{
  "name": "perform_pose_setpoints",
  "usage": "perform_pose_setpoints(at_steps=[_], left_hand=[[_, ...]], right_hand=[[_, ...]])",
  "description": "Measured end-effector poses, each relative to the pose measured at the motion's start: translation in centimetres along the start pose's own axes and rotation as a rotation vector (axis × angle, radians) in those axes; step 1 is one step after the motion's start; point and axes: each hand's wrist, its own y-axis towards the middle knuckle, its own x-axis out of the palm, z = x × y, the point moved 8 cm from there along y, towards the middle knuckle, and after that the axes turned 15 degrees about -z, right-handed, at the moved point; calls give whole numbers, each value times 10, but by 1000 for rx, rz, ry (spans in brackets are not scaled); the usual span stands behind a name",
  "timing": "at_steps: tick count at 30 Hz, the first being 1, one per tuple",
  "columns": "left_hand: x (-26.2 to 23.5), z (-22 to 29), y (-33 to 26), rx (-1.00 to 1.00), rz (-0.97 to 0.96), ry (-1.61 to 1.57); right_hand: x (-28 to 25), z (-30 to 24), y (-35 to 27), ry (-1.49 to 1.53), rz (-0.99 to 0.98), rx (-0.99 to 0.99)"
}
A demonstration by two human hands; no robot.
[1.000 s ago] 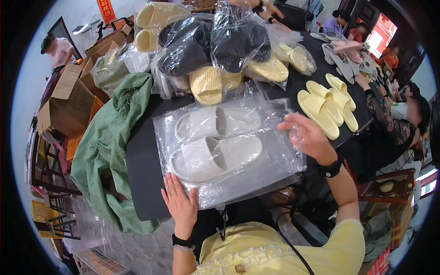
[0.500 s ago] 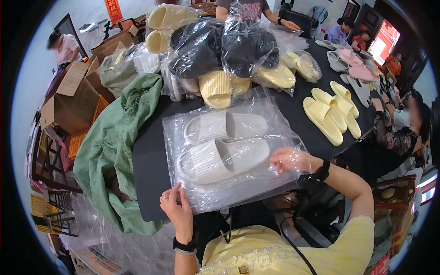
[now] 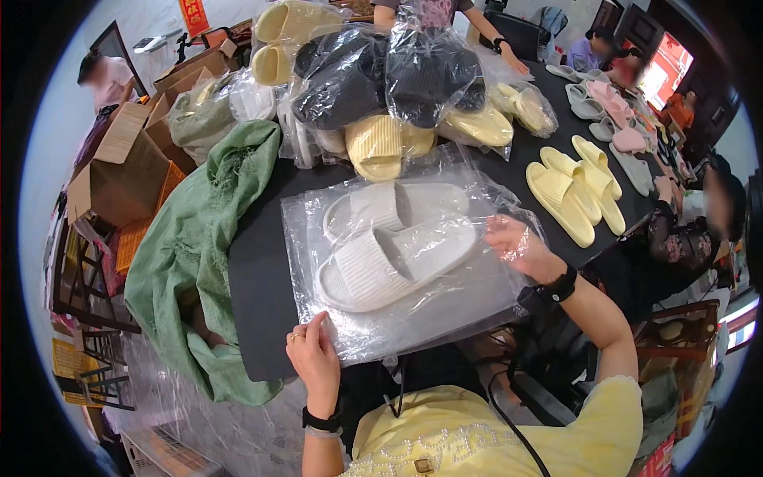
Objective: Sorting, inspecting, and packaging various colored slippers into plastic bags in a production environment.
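A pair of white slippers lies inside a clear plastic bag (image 3: pixel 429 318) at the near edge of the dark table. The nearer slipper (image 3: pixel 366 274) is tilted, its heel up to the right; the farther slipper (image 3: pixel 433 200) lies beside it. My left hand (image 3: pixel 315 354) pinches the bag's near left corner between thumb and fingers. My right hand (image 3: pixel 520 248) is at the bag's right end, fingers bent together on the film next to the slipper heels. Film covers part of this hand, so its fingertips are partly obscured.
Bagged black slippers (image 3: pixel 342 79) and yellow slippers (image 3: pixel 373 151) are heaped beyond the bag. Loose yellow slippers (image 3: pixel 560 199) lie to the right. Green cloth (image 3: pixel 207 246) hangs over the left edge, near cardboard boxes (image 3: pixel 119 179). Other people sit or stand around the table.
My right hand has moved up and slightly right along the bag's end. The slippers have shifted a little right, and the nearer one's heel has swung away from me. My left hand stays near the corner.
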Motion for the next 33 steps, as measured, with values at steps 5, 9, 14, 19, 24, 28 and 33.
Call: perform_pose_setpoints(at_steps=[5, 9, 14, 19, 24, 28, 33], left_hand=[[3, 4, -1, 7, 61, 72], [7, 2, 0, 41, 55, 57], [9, -1, 1, -2, -10, 66], [14, 8, 0, 16, 7, 160], [13, 6, -3, -5, -24, 19], [6, 3, -7, -28, 3, -154], [-7, 10, -10, 23, 93, -69]], right_hand=[[-10, 34, -7, 299, 122, 360], [15, 55, -31, 352, -224, 521], [15, 12, -12, 315, -149, 96], [-8, 6, -12, -355, 74, 401], [-22, 23, -39, -557, 265, 632], [-27, 35, -54, -533, 160, 654], [-28, 24, -44, -324, 138, 600]])
